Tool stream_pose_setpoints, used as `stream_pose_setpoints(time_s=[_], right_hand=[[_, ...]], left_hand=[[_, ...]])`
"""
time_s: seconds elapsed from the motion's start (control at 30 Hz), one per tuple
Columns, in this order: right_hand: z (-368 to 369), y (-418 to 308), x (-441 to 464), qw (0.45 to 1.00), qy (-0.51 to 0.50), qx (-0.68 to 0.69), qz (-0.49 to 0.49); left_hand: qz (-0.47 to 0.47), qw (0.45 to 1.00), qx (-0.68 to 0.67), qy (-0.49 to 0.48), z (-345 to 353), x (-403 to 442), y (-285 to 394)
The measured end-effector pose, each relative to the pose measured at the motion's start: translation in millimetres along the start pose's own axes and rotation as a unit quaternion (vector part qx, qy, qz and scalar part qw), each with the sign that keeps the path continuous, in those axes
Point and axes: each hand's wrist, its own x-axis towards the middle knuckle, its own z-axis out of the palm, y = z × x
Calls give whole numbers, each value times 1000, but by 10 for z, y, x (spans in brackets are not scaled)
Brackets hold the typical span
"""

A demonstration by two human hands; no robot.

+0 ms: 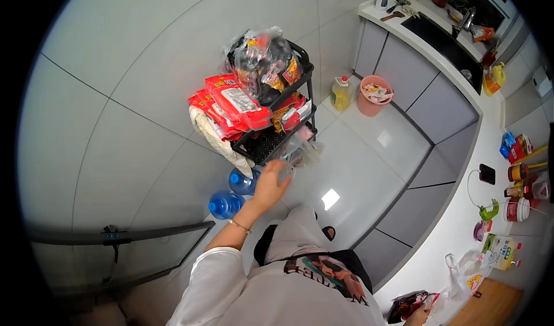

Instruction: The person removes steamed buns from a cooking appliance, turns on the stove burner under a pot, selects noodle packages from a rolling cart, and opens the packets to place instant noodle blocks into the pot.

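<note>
My left hand (269, 186) reaches over the floor beside the lower end of a black shelf rack (262, 145). Its thumb stands apart from the fingers, and clear plastic bags (300, 153) lie just beyond the fingertips. Two blue water jugs (226, 205) stand below and left of that hand. At the bottom right edge, my right hand (418, 315) is partly cut off by the frame. Its fingers are closed at a dark, shiny packet (407, 306) and some clear plastic on the white counter (430, 251); what exactly they grip is unclear.
Red packets (234, 104) and a clear bag of packaged food (265, 63) fill the rack. An oil jug (341, 93) and a pink bin (375, 95) stand on the floor. The counter holds a phone (487, 174), a white plastic bag (461, 271) and a cutting board (490, 306).
</note>
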Motion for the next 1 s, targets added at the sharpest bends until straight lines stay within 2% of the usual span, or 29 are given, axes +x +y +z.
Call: stream_pose_setpoints(time_s=[0.03,0.1,0.13,0.2,0.27,0.3,0.33,0.37,0.4,0.43,0.47,0.53,0.57,0.63,0.7,0.73,0.77,0.83,0.9,0.93,1.0], right_hand=[[-141,-108,-103,1000,-1,-5,-2],[-521,-519,-417,993,110,-1,47],[-673,-680,-519,992,117,26,30],[-686,-866,-369,967,187,76,-156],[-450,-1290,-189,928,247,182,-212],[-598,-1677,-422,934,227,214,-174],[-875,-2051,-817,918,225,261,-197],[-802,-2311,-901,871,208,355,-269],[-654,-2588,-957,824,220,388,-349],[-653,-2882,-1221,788,185,438,-390],[-672,-3126,-1498,756,146,466,-435],[-809,-3536,-2142,728,64,482,-484],[-757,-3717,-2370,705,37,493,-508],[-582,-3993,-2810,663,-22,510,-548],[-429,-4100,-3186,628,-92,525,-567],[-343,-4130,-3345,613,-131,533,-568],[-231,-4139,-3463,615,-134,536,-563],[30,-4073,-3624,608,-172,510,-583],[250,-3975,-3717,617,-199,498,-576],[355,-3927,-3740,619,-221,488,-574],[533,-3823,-3737,630,-241,466,-573]], left_hand=[[10,999,20,37,-109,40,65],[21,998,34,57,-199,115,40],[-13,998,23,56,-204,158,-11],[-62,997,18,47,-136,253,-146],[-93,995,-12,26,78,389,-402],[-128,991,-45,13,211,482,-564],[-141,990,-12,-2,334,593,-736],[-144,990,-7,-4,438,696,-864],[-205,978,-29,29,542,831,-980],[-264,961,-52,66,651,1000,-1117],[-245,965,-29,83,763,1132,-1363],[-194,972,19,134,836,1367,-1630],[-220,962,70,145,957,1469,-1952],[-256,957,70,119,825,1669,-1736],[-252,952,126,123,774,1813,-1470],[-229,961,124,95,734,1897,-1392],[-212,962,142,102,742,1974,-1266],[-156,949,238,133,891,2120,-1483],[-192,934,280,112,948,2220,-1413],[-178,925,312,123,1013,2289,-1659],[-118,940,281,151,1056,2325,-1925]])
